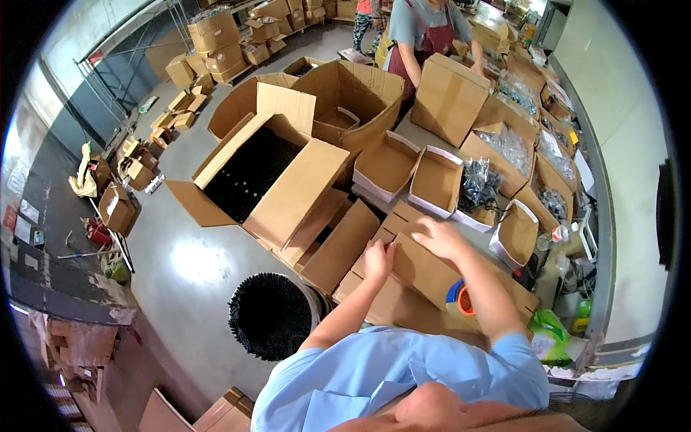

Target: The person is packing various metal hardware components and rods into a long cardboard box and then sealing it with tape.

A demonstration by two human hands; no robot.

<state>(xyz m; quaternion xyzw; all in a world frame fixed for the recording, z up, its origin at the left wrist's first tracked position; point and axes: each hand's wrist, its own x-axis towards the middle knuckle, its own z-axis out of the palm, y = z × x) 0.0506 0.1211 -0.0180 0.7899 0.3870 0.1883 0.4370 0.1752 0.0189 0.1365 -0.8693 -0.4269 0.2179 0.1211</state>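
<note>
A flattened brown cardboard box (425, 270) with slotted flaps lies in front of me. My left hand (378, 261) is closed at its left edge, fingers curled around a flap. To the right, my right hand (439, 239) rests on the cardboard with fingers stretched out. A roll of tape (466, 298) with a blue and orange core sits on the cardboard beside my right forearm. Left of my left hand stands an open cardboard box (337, 248), partly under a larger carton (299, 194) filled with black parts.
A round bin (315, 306) of black bristly pieces stands on the floor at my left. Shallow white-edged trays (437, 180) line the far side, one holding bagged dark parts (479, 183). Across the table a person in a maroon apron (437, 36) handles an upright carton (450, 97).
</note>
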